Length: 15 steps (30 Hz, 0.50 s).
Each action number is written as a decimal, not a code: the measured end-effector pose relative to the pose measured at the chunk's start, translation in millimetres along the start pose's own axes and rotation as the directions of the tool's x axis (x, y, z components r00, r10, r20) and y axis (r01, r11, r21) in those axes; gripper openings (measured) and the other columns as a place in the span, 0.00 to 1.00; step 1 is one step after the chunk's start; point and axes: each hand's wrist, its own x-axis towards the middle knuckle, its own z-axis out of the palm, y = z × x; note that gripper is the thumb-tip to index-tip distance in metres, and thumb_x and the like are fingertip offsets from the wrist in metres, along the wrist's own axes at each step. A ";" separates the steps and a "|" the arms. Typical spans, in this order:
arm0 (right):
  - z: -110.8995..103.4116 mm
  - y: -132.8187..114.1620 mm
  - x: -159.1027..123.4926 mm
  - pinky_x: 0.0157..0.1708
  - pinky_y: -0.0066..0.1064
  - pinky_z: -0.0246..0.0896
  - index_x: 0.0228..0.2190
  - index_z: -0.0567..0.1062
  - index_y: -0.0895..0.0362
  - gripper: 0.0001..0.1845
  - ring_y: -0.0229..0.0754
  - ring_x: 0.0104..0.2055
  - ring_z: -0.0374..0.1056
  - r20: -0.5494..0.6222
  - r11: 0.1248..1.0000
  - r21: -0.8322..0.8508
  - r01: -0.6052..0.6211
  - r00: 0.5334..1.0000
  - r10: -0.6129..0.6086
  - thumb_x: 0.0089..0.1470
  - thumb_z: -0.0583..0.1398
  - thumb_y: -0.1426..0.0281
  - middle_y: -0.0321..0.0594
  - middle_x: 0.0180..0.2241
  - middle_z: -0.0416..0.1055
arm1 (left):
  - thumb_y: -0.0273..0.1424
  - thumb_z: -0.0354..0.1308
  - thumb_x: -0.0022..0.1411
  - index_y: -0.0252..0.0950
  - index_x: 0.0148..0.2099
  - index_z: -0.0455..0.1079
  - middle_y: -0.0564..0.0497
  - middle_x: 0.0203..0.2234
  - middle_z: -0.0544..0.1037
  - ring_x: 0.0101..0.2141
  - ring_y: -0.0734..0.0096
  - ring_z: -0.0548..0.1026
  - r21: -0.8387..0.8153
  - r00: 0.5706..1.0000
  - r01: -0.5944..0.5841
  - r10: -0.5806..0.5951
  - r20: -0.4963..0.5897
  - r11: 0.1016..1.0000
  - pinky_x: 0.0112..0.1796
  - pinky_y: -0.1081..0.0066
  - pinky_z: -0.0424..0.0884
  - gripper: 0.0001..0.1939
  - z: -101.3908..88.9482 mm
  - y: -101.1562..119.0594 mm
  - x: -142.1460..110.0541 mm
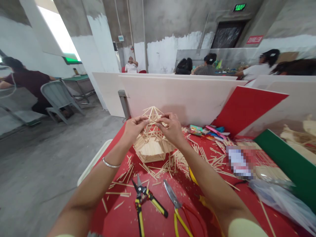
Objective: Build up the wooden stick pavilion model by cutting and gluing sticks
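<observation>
A tiered model building made of thin wooden sticks [151, 148] stands upright on the red table, with a broad slatted lower roof and an open pointed frame on top. My left hand [135, 127] pinches at the left side of that upper frame, thumb against fingers. From the right, my right hand [171, 126] does the same, its fingertips a short way from the left ones. A thin wooden stick seems to lie at the fingertips; whether it is fixed to the frame I cannot tell. My fingers partly cover the middle tier.
Loose sticks [170, 166] lie around the model. Yellow-and-black cutters [142, 191] and red-and-yellow-handled pliers [176, 204] rest nearer me. Bundled sticks [269, 168], a plastic bag [281, 200] and a green board [288, 168] are at right. White panels [172, 95] stand behind; several people sit beyond.
</observation>
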 end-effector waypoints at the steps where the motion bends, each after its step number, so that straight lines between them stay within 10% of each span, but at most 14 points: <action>1: 0.0 -0.1 0.0 0.50 0.44 0.64 0.38 0.82 0.47 0.11 0.48 0.49 0.63 0.000 1.000 0.010 -0.006 1.000 0.006 0.60 0.62 0.58 0.43 0.44 0.71 | 0.37 0.72 0.47 0.33 0.38 0.78 0.57 0.15 0.68 0.15 0.81 0.61 0.001 1.000 -0.002 0.002 0.002 1.000 0.19 0.75 0.56 0.17 -0.2 0.3 -0.7; 15: -2.5 -1.8 0.8 0.50 0.42 0.63 0.37 0.83 0.48 0.08 0.47 0.49 0.65 0.022 1.000 0.018 0.002 1.000 -0.003 0.59 0.64 0.61 0.42 0.43 0.71 | 0.39 0.74 0.44 0.32 0.41 0.77 0.54 0.20 0.74 0.18 0.80 0.66 -0.080 0.999 0.039 -0.037 0.025 0.996 0.20 0.75 0.59 0.23 0.6 -6.1 2.4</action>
